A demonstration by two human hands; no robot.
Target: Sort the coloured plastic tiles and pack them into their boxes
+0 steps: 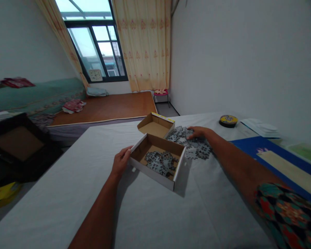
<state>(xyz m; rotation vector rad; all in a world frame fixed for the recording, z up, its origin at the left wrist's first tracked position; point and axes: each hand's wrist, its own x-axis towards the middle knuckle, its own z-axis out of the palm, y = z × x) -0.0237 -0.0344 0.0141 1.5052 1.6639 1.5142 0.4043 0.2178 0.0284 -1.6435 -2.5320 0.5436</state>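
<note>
On the counter (171,214), the near box (155,174) (pieces (160,162) inside) sits before the far box (155,128); loose pieces (199,149) lie right.

You have two hands in view: the left hand (121,160) and the right hand (198,132). Two open cardboard boxes stand on the one tabletop (171,214), a near box (151,174) and a far box (155,126). Puzzle pieces lie in two heaps, the boxed heap (160,162) and the loose heap (197,148), too many pieces to count singly. One round tin (228,120), one blue board (274,152).
</note>
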